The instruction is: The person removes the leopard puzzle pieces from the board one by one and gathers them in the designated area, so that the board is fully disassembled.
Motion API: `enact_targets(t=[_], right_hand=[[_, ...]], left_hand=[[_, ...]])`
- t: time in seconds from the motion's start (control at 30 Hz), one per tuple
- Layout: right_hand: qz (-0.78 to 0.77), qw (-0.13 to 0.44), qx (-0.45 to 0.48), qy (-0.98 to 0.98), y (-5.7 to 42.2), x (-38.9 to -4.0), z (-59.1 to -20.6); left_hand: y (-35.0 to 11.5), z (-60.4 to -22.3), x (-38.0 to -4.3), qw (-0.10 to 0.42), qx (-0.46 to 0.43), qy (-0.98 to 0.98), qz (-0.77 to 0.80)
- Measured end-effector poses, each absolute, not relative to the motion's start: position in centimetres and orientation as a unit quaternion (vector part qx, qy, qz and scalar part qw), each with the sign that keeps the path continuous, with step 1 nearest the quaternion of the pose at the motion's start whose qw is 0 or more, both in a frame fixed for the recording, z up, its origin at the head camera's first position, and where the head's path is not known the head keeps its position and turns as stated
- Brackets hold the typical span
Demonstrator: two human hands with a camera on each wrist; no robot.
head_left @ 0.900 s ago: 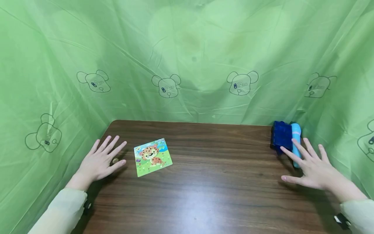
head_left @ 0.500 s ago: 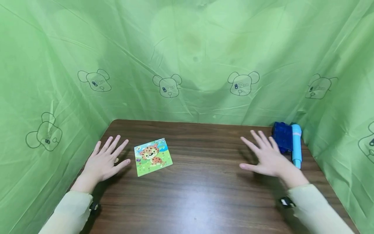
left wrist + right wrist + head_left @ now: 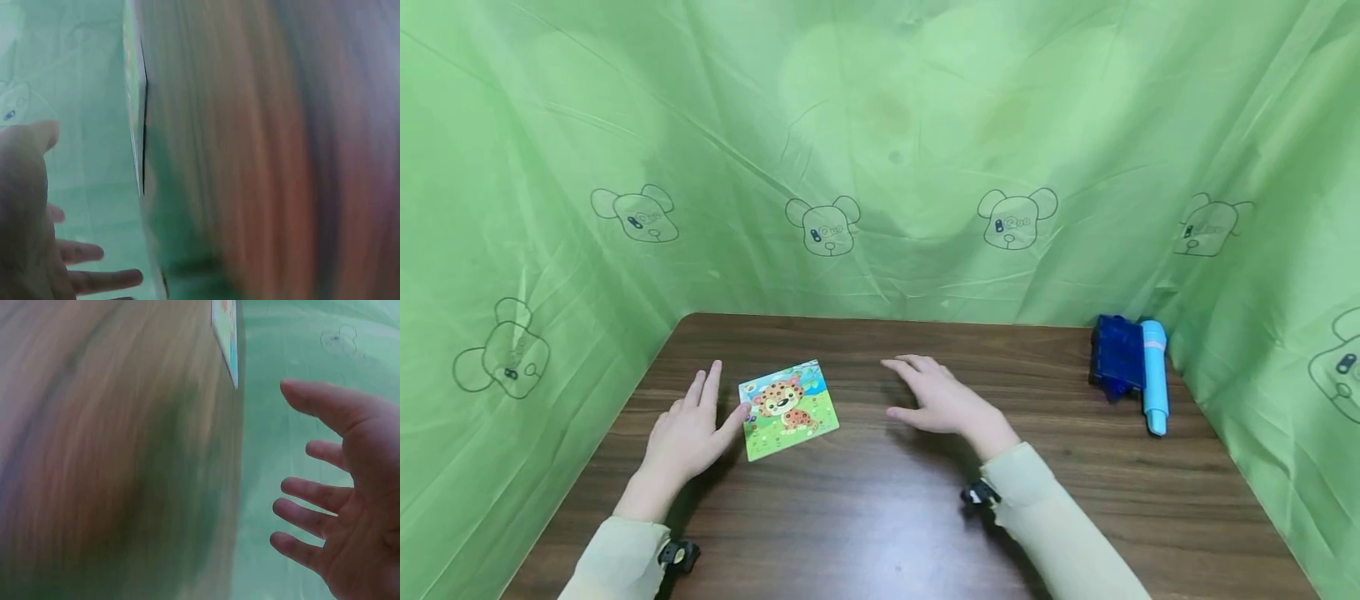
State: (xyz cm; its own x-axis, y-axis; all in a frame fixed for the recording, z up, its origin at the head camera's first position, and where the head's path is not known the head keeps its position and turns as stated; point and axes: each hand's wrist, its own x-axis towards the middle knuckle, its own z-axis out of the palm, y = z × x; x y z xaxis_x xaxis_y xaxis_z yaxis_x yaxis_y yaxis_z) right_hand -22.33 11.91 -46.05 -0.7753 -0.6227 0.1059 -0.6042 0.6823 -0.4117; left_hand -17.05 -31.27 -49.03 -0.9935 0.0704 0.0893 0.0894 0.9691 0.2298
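Observation:
A flat, colourful card with a cartoon leopard (image 3: pixel 788 411) lies on the brown wooden table (image 3: pixel 865 517), left of its middle. Just left of it is my left hand (image 3: pixel 683 440), fingers extended; the thumb tip overlaps the card's left edge in the head view, and whether it touches I cannot tell. My right hand (image 3: pixel 946 402) hovers over the table to the right of the card, holding nothing. In the right wrist view the fingers (image 3: pixel 312 494) are spread and loosely bent. The left wrist view shows the card (image 3: pixel 136 94) edge-on beside the hand.
At the table's far right a dark blue translucent box (image 3: pixel 1116 354) stands beside a light blue microphone-shaped object (image 3: pixel 1155 379). Green cloth (image 3: pixel 895 167) printed with bear heads hangs behind the table and at both sides.
My right hand has moved left, from beside the blue box to near the table's middle. The left hand has shifted right to the card's edge. The card stays in place.

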Motion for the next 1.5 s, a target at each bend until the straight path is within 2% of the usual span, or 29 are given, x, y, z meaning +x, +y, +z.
enact_targets(t=[0.23, 0.4, 0.53, 0.73, 1.17, 1.5], right_hand=[[-0.334, 0.045, -0.336, 0.879, 7.0, -23.1, -48.0], [-0.407, 0.068, -0.314, 0.855, 4.7, -23.6, -49.9], [-0.417, 0.075, -0.307, 0.852, 3.3, -23.9, -50.8], [-0.392, 0.09, -0.306, 0.863, 1.8, -24.5, -51.5], [-0.41, 0.103, -0.254, 0.87, 1.8, -24.4, -51.9], [-0.433, 0.11, -0.214, 0.869, 3.6, -24.3, -52.2]], left_hand=[[-30.0, -49.6, -17.1, 0.024, -0.009, -0.975, -0.219], [-29.9, -49.8, -17.3, 0.017, -0.025, -0.969, -0.246], [-30.3, -49.9, -17.3, 0.005, -0.061, -0.959, -0.276], [-30.9, -50.4, -17.5, -0.039, -0.083, -0.942, -0.324], [-30.6, -51.1, -18.8, -0.058, -0.091, -0.921, -0.375], [-29.0, -51.4, -19.7, -0.066, -0.12, -0.92, -0.368]])
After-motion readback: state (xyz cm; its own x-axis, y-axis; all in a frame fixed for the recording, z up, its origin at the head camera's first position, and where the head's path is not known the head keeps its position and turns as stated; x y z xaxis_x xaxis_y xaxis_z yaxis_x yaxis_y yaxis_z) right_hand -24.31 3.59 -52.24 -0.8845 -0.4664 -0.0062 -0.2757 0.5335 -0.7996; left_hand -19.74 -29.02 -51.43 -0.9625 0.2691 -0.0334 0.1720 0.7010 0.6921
